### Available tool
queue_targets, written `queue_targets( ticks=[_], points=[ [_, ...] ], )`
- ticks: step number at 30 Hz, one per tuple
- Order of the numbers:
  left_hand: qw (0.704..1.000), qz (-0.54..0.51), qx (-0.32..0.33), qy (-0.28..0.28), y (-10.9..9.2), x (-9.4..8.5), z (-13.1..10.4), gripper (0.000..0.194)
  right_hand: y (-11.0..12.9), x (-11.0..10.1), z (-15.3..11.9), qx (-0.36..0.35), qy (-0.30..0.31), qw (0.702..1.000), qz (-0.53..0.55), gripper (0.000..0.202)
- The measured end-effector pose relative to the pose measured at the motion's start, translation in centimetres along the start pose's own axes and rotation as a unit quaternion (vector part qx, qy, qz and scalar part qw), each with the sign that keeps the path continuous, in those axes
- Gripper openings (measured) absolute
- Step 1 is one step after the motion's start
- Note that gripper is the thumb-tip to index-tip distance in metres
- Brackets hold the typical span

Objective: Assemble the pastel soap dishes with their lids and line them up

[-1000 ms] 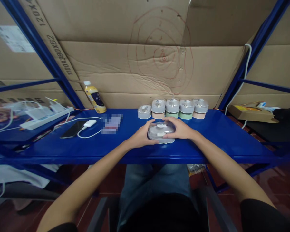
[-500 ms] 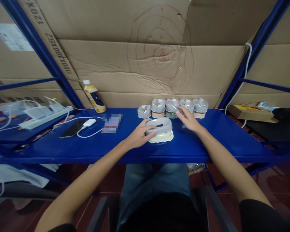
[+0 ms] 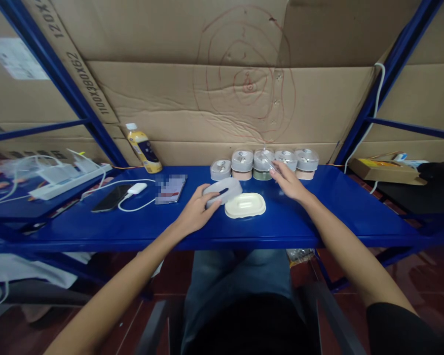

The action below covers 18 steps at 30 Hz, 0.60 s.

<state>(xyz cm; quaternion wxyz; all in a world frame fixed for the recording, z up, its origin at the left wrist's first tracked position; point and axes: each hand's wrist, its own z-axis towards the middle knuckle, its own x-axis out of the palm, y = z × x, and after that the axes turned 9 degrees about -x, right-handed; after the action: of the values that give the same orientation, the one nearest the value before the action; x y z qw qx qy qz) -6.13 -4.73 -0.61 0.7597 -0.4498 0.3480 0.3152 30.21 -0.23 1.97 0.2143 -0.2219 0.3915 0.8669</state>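
My left hand (image 3: 198,211) grips a translucent grey oval lid (image 3: 222,191) with a dark slot in its top, held tilted up and to the left of a cream oval base (image 3: 245,205). The base lies on the blue table, its inside facing up. My right hand (image 3: 286,180) is closed on a clear, thin piece (image 3: 269,162) that is hard to make out, in front of the row of lidded containers. Behind the hands stand several such containers, among them a green one (image 3: 262,174) and a pinkish one (image 3: 241,175).
On the blue table (image 3: 107,229) at the left are a phone (image 3: 111,198), a white charger (image 3: 137,188) with a cable, a second blurred device (image 3: 177,189) and a yellow bottle (image 3: 145,150). A cardboard sheet (image 3: 151,98) stands behind.
My left hand has moved left with the grey lid, which has come off from over the cream base. The base now shows fully. My right hand has barely moved.
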Motion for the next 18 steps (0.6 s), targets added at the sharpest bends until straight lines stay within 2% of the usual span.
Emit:
queue_targets(
  ticks=[4,7,12,15,18],
  points=[
    [0.996,-0.014,0.079,0.051,-3.6,1.6,0.0,0.052,0.2,-0.1,0.0,0.009,0.001,1.000,0.000,0.074],
    [0.991,-0.014,0.102,0.084,-5.1,2.3,0.6,0.050,0.3,-0.1,0.0,0.008,0.003,1.000,0.003,0.073],
    [0.986,-0.041,0.121,0.108,-4.9,2.5,1.6,0.051,0.1,0.1,0.0,-0.007,0.005,1.000,0.006,0.073],
    [0.984,-0.060,0.133,0.104,-4.5,2.5,1.8,0.060,0.3,0.0,-0.1,-0.022,0.001,1.000,0.000,0.070],
    [0.986,-0.083,0.109,0.092,-4.7,2.6,1.9,0.079,0.9,-0.2,-0.3,-0.060,0.028,0.998,-0.013,0.070]
  ],
)
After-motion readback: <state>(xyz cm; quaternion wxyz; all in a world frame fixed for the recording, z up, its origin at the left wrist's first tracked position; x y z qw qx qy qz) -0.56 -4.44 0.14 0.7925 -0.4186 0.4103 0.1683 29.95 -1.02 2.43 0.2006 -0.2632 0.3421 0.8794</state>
